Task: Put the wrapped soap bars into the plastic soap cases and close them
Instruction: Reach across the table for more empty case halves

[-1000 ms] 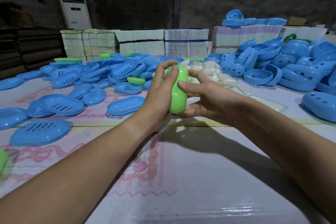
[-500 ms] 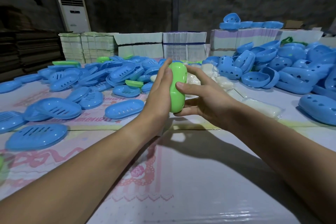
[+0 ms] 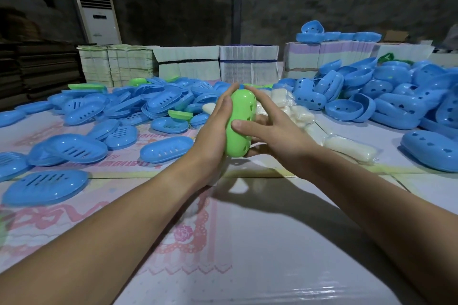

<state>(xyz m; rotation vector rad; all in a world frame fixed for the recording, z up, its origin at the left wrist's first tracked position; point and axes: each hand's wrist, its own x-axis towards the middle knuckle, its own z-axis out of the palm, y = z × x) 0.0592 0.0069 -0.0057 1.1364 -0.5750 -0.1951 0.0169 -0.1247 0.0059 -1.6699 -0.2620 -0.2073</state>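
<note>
A closed green soap case (image 3: 239, 116) stands on end above the table, squeezed between both hands. My left hand (image 3: 213, 129) presses flat against its left side with straight fingers reaching to the top. My right hand (image 3: 277, 131) grips the right side, thumb across the front and fingers round the back. Heart-shaped holes show on the case's right half. What is inside is hidden. Wrapped white soap bars (image 3: 297, 111) lie in a pile just behind my right hand, and one bar (image 3: 347, 146) lies apart at the right.
Blue slotted lids (image 3: 76, 148) are scattered over the left of the printed table cover (image 3: 247, 242). Blue case bottoms (image 3: 396, 104) are heaped at the right. Stacks of flat cartons (image 3: 247, 62) line the far edge, with a standing air conditioner (image 3: 96, 15) behind.
My left fingers have straightened from curling over the case top to lying flat along its side. The right thumb has slid across the front, and the case sits slightly higher.
</note>
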